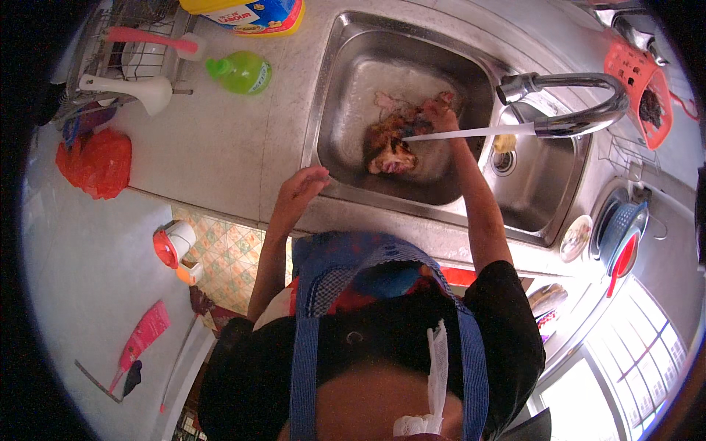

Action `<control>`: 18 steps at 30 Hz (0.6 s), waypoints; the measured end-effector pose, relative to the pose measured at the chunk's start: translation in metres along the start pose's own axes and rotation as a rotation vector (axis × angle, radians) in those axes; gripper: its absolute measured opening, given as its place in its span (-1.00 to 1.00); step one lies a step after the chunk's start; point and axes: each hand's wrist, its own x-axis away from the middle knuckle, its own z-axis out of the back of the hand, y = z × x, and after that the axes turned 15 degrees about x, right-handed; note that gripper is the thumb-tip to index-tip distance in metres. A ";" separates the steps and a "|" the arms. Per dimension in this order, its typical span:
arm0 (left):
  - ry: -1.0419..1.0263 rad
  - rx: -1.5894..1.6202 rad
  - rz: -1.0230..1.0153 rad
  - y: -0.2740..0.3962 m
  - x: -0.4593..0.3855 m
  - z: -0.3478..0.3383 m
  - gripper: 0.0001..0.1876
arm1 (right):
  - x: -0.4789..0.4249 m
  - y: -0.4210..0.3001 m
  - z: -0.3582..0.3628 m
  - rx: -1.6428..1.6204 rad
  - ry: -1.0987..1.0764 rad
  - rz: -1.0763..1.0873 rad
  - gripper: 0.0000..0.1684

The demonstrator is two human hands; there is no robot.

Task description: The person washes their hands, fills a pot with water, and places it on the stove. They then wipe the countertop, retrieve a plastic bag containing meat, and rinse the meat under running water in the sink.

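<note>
In the large steel sink basin [353, 66] lies a charred piece of meat [394, 143], dark brown with pink and pale patches. My right hand [440, 114] reaches into the basin and grips its far right end; the fingertips are hard to make out. Water [474, 133] streams leftward from the chrome gooseneck faucet [584, 124], over my right forearm and onto the meat. My left hand [302, 190] holds nothing. It hovers by the sink's near left corner, fingers slightly bent.
On the counter [220, 143] stand a green bottle [242, 73] and a yellow-blue tub [248, 14]. A wire rack [165, 60] with utensils and a red plastic bag [99, 162] are at left. A smaller basin [543, 182] adjoins at right, below a pink basket [634, 77].
</note>
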 end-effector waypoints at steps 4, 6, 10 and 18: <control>0.011 -0.013 0.000 -0.002 0.003 0.003 -0.71 | -0.030 0.040 0.012 0.505 0.091 0.129 -0.59; 0.015 -0.003 0.017 0.002 0.001 0.004 -0.71 | -0.030 0.057 -0.010 0.702 0.263 0.302 -0.50; 0.038 0.001 0.030 0.005 0.001 0.003 -0.71 | -0.022 0.044 -0.024 0.275 0.527 0.264 -0.19; 0.009 0.001 0.053 0.008 -0.008 -0.005 -0.70 | 0.011 0.023 -0.019 -0.260 0.045 -0.141 -0.66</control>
